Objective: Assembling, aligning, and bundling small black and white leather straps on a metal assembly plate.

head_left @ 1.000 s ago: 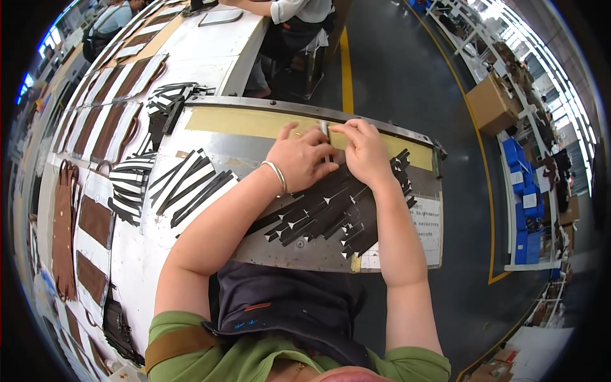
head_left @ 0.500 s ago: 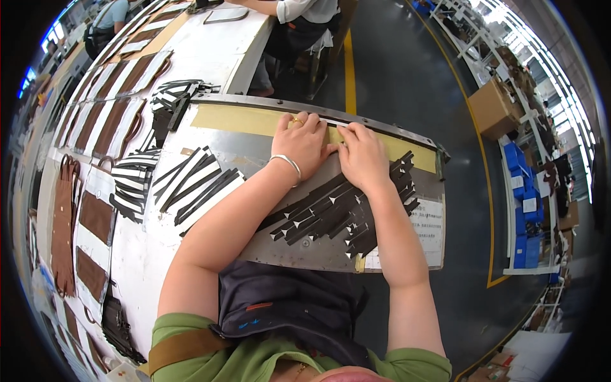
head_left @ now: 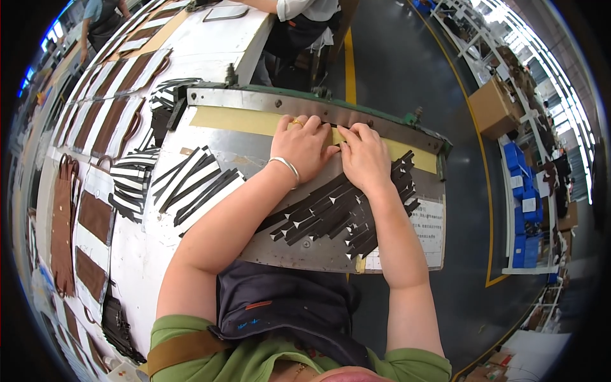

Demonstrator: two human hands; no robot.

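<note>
My left hand (head_left: pixel 302 145), with a ring and a silver bracelet, lies flat on a metal work plate (head_left: pixel 254 153), fingertips at the yellow-tan strip (head_left: pixel 235 119) along the plate's far edge. My right hand (head_left: pixel 364 156) lies beside it, fingers pressing at the same strip under the metal bar (head_left: pixel 318 108). A narrow dark strip seems pinned under both hands' fingertips; it is mostly hidden. A heap of black pointed strips (head_left: pixel 331 213) lies on the plate under my right forearm.
More black strips (head_left: pixel 194 181) fan out left of my left arm, with black-and-white striped stacks (head_left: pixel 130 181) beyond. Brown leather pieces (head_left: pixel 89 216) cover the white table at left. Another person stands at the far table. Blue bins (head_left: pixel 528 223) and a cardboard box (head_left: pixel 493 105) line the right.
Both hands have slid forward a little to the yellow-tan strip at the plate's far edge and stay pressed together there.
</note>
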